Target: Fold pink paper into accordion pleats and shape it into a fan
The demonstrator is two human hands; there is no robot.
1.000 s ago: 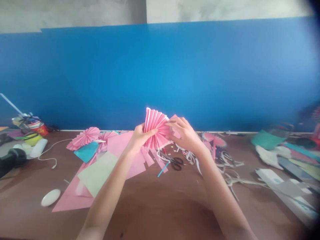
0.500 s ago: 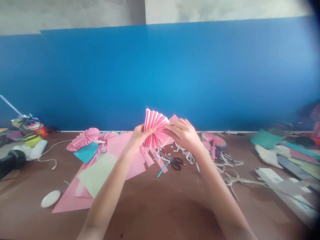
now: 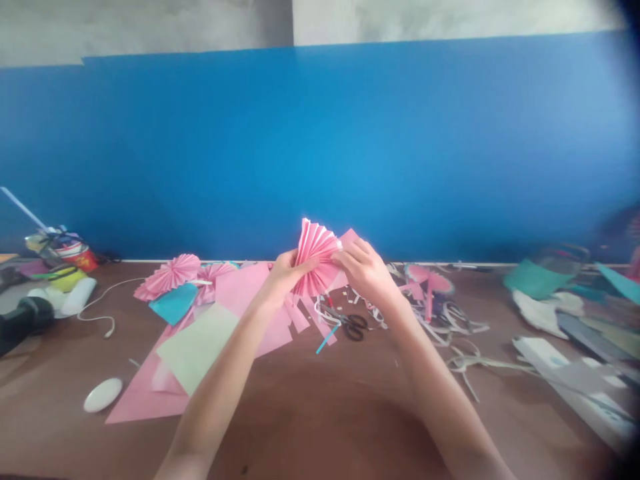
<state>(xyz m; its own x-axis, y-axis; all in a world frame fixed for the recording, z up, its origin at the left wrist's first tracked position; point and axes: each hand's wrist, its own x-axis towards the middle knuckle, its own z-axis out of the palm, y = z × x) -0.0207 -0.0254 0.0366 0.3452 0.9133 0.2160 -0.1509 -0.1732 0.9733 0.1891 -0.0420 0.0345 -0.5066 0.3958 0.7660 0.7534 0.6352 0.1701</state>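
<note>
a pink pleated paper fan (image 3: 316, 257) is held up above the brown worktop (image 3: 320, 413), in front of the blue wall (image 3: 320, 147), between both hands.

handling, judged: the fan is thin folded paper, so very light and not slippery. across the pleats it is springy; along them it is fairly stiff. it would crush or tear under a hard squeeze. the gathered lower end, where the pleats bunch together, is judged the best place for a grip; the spread upper edge is flimsy and is better left free.

left hand (image 3: 283, 273): curled and closed on the fan's left lower side, thumb laid across the front of the pleats, fingers behind. a pinch, not a fist.

right hand (image 3: 363, 270): partly closed, fingertips pinching the fan's right edge near the top. a flat pink flap shows just behind this hand; whether it belongs to the fan cannot be told.

surroundings, left to right:
- a cup (image 3: 75, 252) of tools at far left, by the wall.
- a white oval object (image 3: 103, 395) near the front edge.
- a finished pink rosette (image 3: 173, 273) lying flat.
- pink sheets (image 3: 235, 293) with a pale green sheet (image 3: 197, 347) on top, under the left forearm.
- scissors (image 3: 350, 325) below the hands, among white paper strips (image 3: 460, 353).
- blurred paper and card at far right, not identifiable.
</note>
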